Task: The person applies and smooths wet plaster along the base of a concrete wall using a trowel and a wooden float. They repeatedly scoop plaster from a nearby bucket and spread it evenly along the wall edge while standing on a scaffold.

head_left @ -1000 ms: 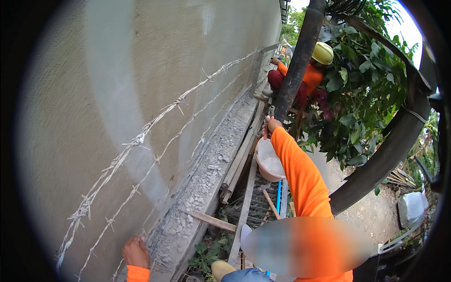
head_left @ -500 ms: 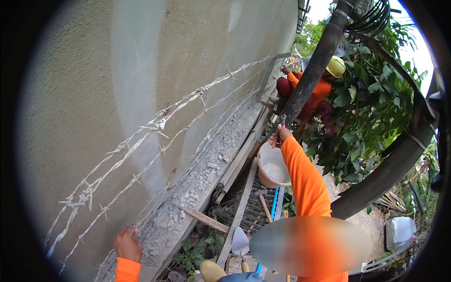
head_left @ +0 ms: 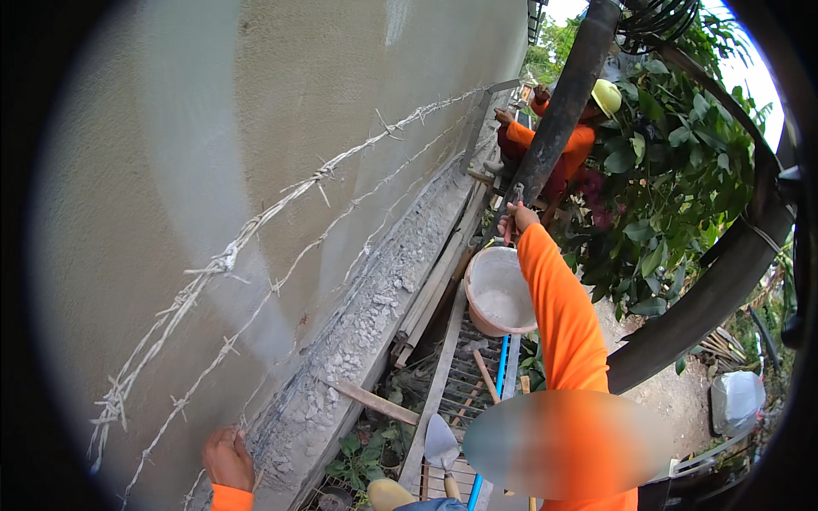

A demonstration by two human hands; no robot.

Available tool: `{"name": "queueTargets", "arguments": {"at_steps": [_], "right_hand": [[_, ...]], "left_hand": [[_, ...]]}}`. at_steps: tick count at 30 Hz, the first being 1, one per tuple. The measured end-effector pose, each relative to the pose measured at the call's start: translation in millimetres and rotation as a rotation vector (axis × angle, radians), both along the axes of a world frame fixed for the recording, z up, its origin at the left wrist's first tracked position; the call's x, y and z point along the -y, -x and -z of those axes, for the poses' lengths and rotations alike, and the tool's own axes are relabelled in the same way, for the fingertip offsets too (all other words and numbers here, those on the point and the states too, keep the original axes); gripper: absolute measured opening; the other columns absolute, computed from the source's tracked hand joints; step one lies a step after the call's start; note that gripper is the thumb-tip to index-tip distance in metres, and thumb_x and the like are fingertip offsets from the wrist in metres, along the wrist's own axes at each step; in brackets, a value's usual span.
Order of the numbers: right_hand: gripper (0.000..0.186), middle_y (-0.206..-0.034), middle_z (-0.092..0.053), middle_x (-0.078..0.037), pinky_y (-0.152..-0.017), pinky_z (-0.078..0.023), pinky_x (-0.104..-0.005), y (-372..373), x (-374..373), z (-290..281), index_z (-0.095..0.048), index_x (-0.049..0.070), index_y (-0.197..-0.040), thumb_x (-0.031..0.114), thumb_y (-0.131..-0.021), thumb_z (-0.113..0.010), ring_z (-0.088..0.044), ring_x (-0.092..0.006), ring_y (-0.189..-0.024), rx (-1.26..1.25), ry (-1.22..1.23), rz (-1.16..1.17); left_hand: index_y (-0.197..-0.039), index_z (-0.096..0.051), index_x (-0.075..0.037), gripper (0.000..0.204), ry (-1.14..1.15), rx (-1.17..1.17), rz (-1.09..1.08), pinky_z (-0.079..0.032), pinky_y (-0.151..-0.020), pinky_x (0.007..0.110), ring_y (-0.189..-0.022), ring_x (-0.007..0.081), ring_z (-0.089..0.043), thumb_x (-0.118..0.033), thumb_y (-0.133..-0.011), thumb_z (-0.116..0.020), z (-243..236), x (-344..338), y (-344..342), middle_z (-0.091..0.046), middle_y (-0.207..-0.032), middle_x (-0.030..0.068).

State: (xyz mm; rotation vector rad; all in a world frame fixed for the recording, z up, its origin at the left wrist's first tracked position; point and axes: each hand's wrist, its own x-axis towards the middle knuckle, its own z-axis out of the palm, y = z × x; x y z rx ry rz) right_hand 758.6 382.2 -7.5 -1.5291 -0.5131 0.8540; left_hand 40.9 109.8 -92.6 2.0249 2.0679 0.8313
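My left hand (head_left: 228,456) is at the lower left, fingers closed on the lowest strand of pale barbed wire (head_left: 244,419) beside the rough plaster wall (head_left: 153,255). My right hand (head_left: 516,220), in an orange sleeve, grips red-handled pliers (head_left: 508,230) over the far end of the narrow platform, beside a dark pole (head_left: 562,119). Below it sits a pale bucket (head_left: 498,294) with grey residue inside. Several barbed strands (head_left: 325,170) run along the wall above a ledge (head_left: 375,324) strewn with broken mortar. A trowel (head_left: 441,443) and a wooden-handled hammer (head_left: 484,370) lie near my feet.
A co-worker (head_left: 571,140) in a yellow helmet crouches beyond the pole, hands at the wall. Leafy branches (head_left: 656,213), a curved dark beam (head_left: 690,315) and coiled cables (head_left: 648,25) crowd the right. A slatted metal platform (head_left: 460,400) lies below, with ground (head_left: 682,409) farther down.
My right hand has shifted slightly away from me, beyond the bucket, which shows more fully. More of the trowel is visible, and both the co-worker's hands now show raised by the wall.
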Motion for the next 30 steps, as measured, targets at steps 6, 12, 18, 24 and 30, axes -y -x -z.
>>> {"name": "queueTargets", "arguments": {"at_steps": [6, 12, 18, 24, 30], "right_hand": [[0.029, -0.084, -0.064, -0.018, -0.063, -0.06, -0.0538, -57, -30, 11, -0.052, 0.012, -0.112, 0.036, -0.099, -0.061, -0.064, -0.0315, -0.065, 0.188, 0.204, -0.098], [0.034, -0.083, -0.062, -0.016, -0.06, -0.061, -0.0508, -79, -44, 7, -0.052, 0.013, -0.114, 0.04, -0.097, -0.064, -0.062, -0.0305, -0.064, -0.084, -0.049, 0.078], [0.031, -0.071, -0.058, -0.018, -0.071, -0.064, -0.0464, -97, -90, -2, -0.053, -0.001, -0.107, 0.029, -0.1, -0.054, -0.059, -0.0307, -0.065, -0.047, 0.017, -0.018], [0.028, -0.064, -0.055, -0.021, -0.068, -0.065, -0.0463, -110, -129, 3, -0.053, -0.009, -0.107, 0.017, -0.098, -0.049, -0.062, -0.0314, -0.076, 0.052, -0.121, -0.033], [0.027, -0.065, -0.054, -0.015, -0.065, -0.064, -0.0465, -88, -139, -21, -0.053, -0.004, -0.116, 0.016, -0.097, -0.053, -0.063, -0.0296, -0.083, -0.039, -0.119, 0.083]], "left_hand": [[-0.108, -0.07, 0.0, 0.025, 0.148, -0.026, 0.016, -0.05, -0.087, 0.046, -0.094, 0.0434, -0.062, -0.003, -0.085, -0.063, -5, 3, -1, -0.067, -0.102, 0.0228], [-0.101, -0.072, 0.001, 0.021, 0.086, -0.121, 0.004, -0.051, -0.074, 0.051, -0.081, 0.0467, -0.063, -0.015, -0.091, -0.063, -11, 5, -12, -0.067, -0.086, 0.0253], [-0.1, -0.072, 0.002, 0.021, 0.096, -0.105, -0.082, -0.051, -0.075, 0.051, -0.082, 0.0456, -0.063, -0.014, -0.091, -0.062, -15, 3, -26, -0.067, -0.087, 0.0251], [-0.103, -0.073, 0.001, 0.02, 0.059, -0.042, -0.07, -0.052, -0.079, 0.048, -0.086, 0.0423, -0.065, -0.012, -0.092, -0.063, -25, -15, -29, -0.069, -0.094, 0.0243], [-0.105, -0.073, 0.001, 0.022, 0.221, -0.087, -0.189, -0.052, -0.082, 0.047, -0.088, 0.0414, -0.066, -0.014, -0.096, -0.062, -19, -21, -24, -0.07, -0.096, 0.0247]]}}
